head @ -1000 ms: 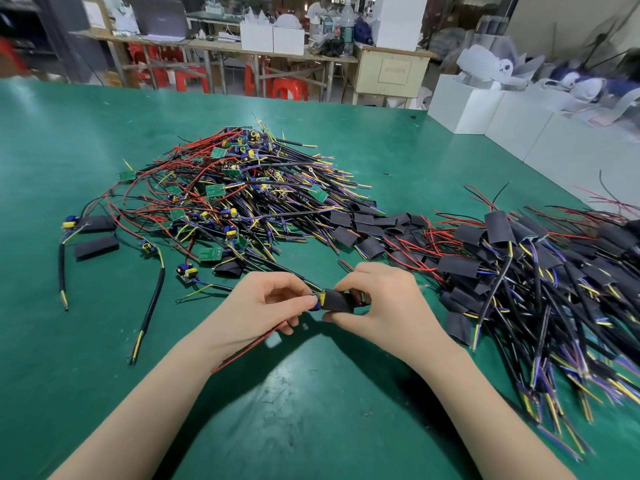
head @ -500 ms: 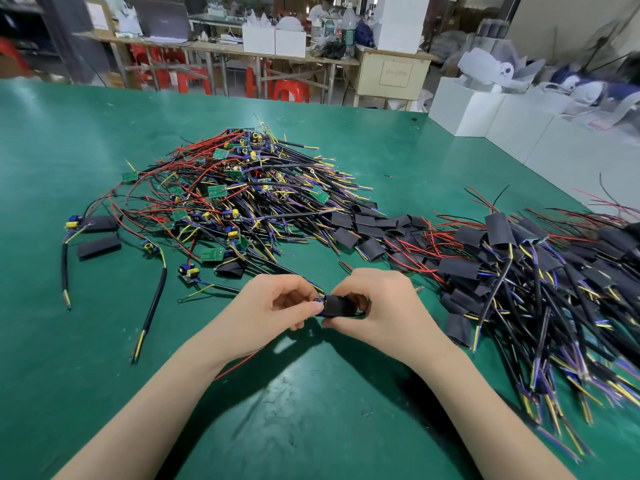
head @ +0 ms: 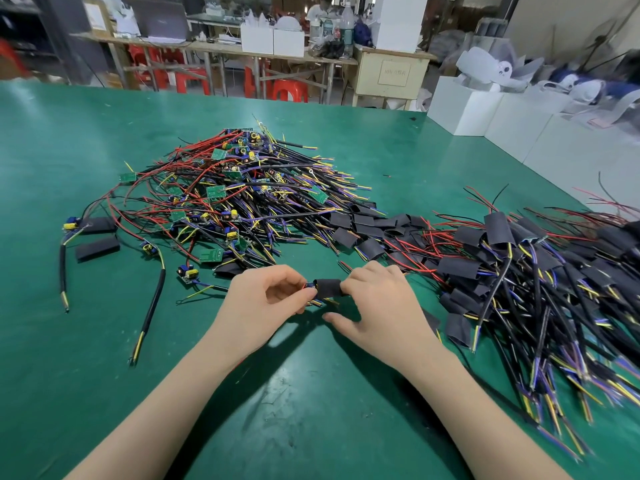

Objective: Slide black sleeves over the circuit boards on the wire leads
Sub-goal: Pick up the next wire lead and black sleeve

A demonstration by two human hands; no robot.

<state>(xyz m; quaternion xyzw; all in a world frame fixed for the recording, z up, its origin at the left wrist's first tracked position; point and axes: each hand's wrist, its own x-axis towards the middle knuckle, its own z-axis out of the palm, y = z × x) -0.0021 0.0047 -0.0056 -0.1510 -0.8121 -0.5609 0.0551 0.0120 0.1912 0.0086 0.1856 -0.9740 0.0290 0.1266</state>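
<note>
Left hand (head: 266, 306) pinches a small circuit board's end (head: 310, 288); right hand (head: 377, 306) grips the short black tubular sleeve (head: 327, 287) between both hands' fingertips.

The scene is bright and evenly lit from overhead, with soft light and no harsh glare. The green table (head: 86, 161) shows a faint pale sheen on its surface beyond the wire pile (head: 242, 202). Soft-edged shadows fall on the table beneath the forearms and just below the left hand (head: 263, 306) and right hand (head: 377, 313). The centre of the table is sharp. Toward the table's right edge the sleeved leads (head: 554, 358) smear with blur. Wide-angle distortion bends the table's far edge, and the workshop beyond it is slightly soft.
</note>
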